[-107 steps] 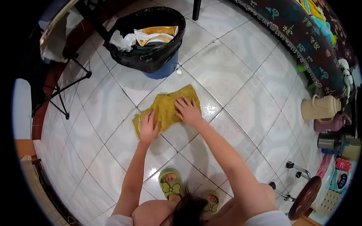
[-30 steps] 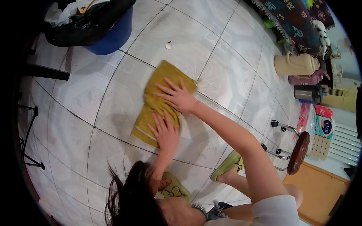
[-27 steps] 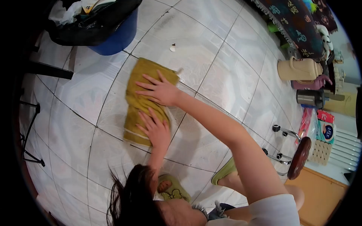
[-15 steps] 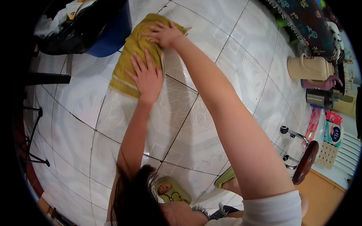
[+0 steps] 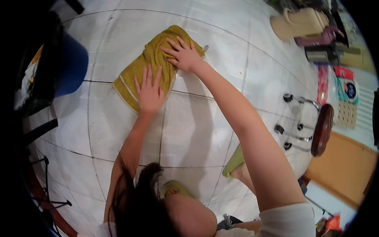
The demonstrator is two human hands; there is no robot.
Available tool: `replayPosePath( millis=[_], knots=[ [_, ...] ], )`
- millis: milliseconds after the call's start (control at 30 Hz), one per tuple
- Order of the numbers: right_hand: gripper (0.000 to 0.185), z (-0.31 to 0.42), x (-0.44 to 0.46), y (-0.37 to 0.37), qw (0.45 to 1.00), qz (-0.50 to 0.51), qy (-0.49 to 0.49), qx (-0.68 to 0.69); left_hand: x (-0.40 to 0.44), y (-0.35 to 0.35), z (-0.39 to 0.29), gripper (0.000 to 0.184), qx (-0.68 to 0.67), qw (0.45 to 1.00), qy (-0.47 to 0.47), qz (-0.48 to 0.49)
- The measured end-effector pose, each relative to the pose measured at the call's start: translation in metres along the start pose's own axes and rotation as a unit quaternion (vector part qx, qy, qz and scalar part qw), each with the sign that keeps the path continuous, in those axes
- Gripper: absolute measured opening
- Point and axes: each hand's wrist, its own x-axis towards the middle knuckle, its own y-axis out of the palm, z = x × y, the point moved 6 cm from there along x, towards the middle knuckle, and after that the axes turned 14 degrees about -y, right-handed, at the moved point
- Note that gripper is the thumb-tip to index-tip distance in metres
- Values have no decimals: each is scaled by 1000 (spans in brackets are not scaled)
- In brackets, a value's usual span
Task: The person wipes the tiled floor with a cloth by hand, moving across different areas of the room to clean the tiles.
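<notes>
A mustard-yellow towel (image 5: pixel 136 77) lies folded and a little wrinkled on the tiled floor (image 5: pixel 189 130). My left hand (image 5: pixel 150 93) presses flat on its near edge, fingers stretched toward the middle of the cloth. Farther up and to the right, my right hand (image 5: pixel 184 56) rests on the towel with fingers spread. Neither hand grasps the cloth; both palms face down on it. Dark hair hangs across the lower part of the view and covers some of my left arm.
To the left stands a blue bin (image 5: pixel 73 65) with a black bag. A wheeled stool (image 5: pixel 323 130) is at the right, below a beige thermos jug (image 5: pixel 298 24) and tissue packs (image 5: pixel 347 91). My green slippers (image 5: pixel 235 161) are on the tiles below.
The view has turned, so the bin sits farther left and lower. Both hands stay on the towel, which now lies farther from the bin. The towel's upper part looks more bunched.
</notes>
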Motion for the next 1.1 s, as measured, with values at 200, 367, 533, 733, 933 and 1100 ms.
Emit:
replayPosePath(
  millis=[200, 367, 533, 733, 933, 1100],
  knots=[
    [54, 44, -139, 30, 998, -34, 59, -11, -96, 8, -35, 69, -30, 991, 114, 63],
    [55, 97, -179, 40, 998, -40, 44, 3, -163, -3, -23, 70, -34, 988, 112, 102],
    [53, 118, -213, 46, 998, -25, -51, 2, -238, 12, -46, 71, 0, 995, 9, 96],
    [52, 100, -307, 52, 996, 3, -92, 2, -316, 59, -137, 74, 2, 991, -74, 107],
    [57, 63, -457, 63, 999, 32, -17, 23, -384, 111, -246, 75, 54, 976, 16, 208],
    [56, 42, -623, 91, 990, 81, 102, 43, -453, 135, -343, 74, -63, 934, 201, 287]
  ],
)
